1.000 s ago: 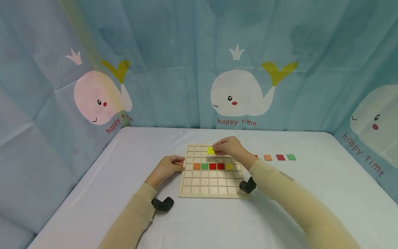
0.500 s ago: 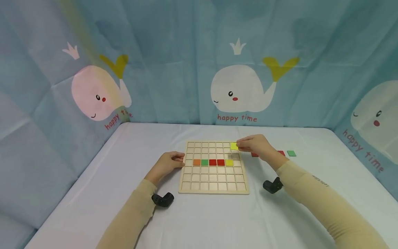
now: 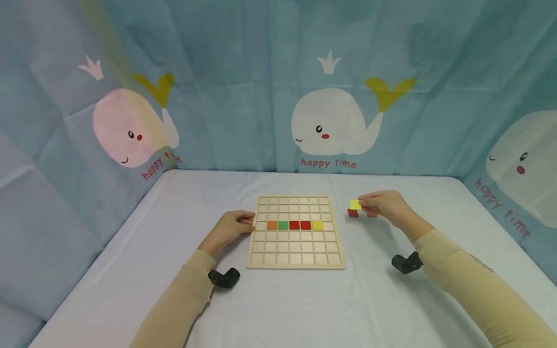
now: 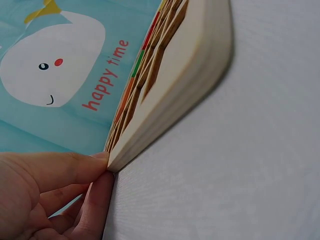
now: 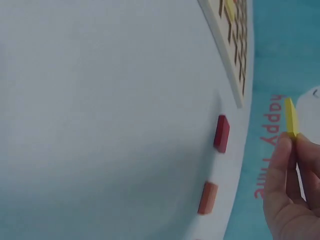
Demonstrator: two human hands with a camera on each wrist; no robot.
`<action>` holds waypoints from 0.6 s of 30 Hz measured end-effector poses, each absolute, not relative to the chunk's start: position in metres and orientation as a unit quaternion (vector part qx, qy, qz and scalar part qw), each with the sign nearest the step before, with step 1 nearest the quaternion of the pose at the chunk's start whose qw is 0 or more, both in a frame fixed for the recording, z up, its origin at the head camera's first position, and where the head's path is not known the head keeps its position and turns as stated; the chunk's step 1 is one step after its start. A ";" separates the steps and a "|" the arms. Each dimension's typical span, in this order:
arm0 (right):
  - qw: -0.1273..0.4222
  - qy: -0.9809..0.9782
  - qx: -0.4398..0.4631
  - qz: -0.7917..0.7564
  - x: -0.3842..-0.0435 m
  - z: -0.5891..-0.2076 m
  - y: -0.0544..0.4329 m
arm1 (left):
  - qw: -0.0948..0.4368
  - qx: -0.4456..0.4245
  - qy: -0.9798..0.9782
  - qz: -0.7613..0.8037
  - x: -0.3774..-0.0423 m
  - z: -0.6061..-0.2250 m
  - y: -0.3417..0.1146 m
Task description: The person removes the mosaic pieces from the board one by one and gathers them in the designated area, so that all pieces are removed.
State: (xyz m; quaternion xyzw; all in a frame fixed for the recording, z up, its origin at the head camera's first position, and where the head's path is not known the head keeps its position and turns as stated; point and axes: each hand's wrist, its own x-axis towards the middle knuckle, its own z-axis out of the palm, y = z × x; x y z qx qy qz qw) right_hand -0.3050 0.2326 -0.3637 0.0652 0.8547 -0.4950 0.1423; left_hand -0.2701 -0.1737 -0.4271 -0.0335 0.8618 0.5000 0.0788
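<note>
A wooden grid board [image 3: 296, 263] lies flat on the table, with a row of orange, green, red and yellow tiles across its middle. My left hand [image 3: 230, 228] is at the board's left edge; in the left wrist view the thumb and a finger [image 4: 95, 197] pinch that rim. Off the board's right side, my right hand [image 3: 387, 207] holds a square yellow tile [image 3: 355, 205] by its edge, raised above the table. In the right wrist view this tile [image 5: 291, 117] sits between thumb and fingertips.
Beneath the right hand lie a red tile [image 3: 352, 213] and an orange tile [image 5: 208, 198] on the white tablecloth [image 3: 278, 309]. A blue curtain [image 3: 226, 121] printed with whales hangs behind the table. Black wrist devices [image 3: 406, 263] are strapped to both sleeves.
My right hand has carried the yellow tile rightward, from over the board's back rows to above the loose tiles beside it. The left hand stays at the board's edge.
</note>
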 end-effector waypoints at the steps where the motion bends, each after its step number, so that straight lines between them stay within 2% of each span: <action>1: 0.143 0.854 0.066 -0.495 -0.305 -0.364 0.235 | 0.078 -0.033 0.861 0.502 -0.270 -0.427 -0.174; 18: 0.141 0.868 0.089 -0.468 -0.307 -0.365 0.289 | 0.083 -0.033 0.855 0.510 -0.268 -0.426 -0.175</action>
